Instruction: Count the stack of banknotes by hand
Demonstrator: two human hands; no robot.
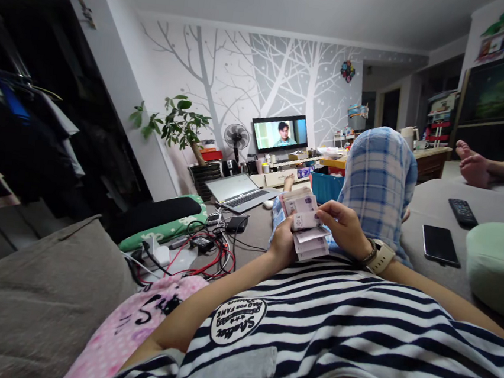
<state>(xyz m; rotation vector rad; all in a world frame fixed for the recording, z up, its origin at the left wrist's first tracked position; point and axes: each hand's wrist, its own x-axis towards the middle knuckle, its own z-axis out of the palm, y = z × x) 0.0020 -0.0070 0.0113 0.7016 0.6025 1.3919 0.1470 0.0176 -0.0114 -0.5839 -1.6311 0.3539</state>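
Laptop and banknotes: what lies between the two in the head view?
In the head view, a small white object, likely a computer mouse, and a strip of blue plaid trousers lie between the laptop and the banknotes.

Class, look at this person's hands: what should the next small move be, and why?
Probably the right hand should gently draw one note toward the body. The left hand grips the spread banknotes at their left side, steadying them, and the right hand's fingertips are at their right edge.

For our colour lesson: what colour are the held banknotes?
The banknotes look mostly pale purple, in the head view.
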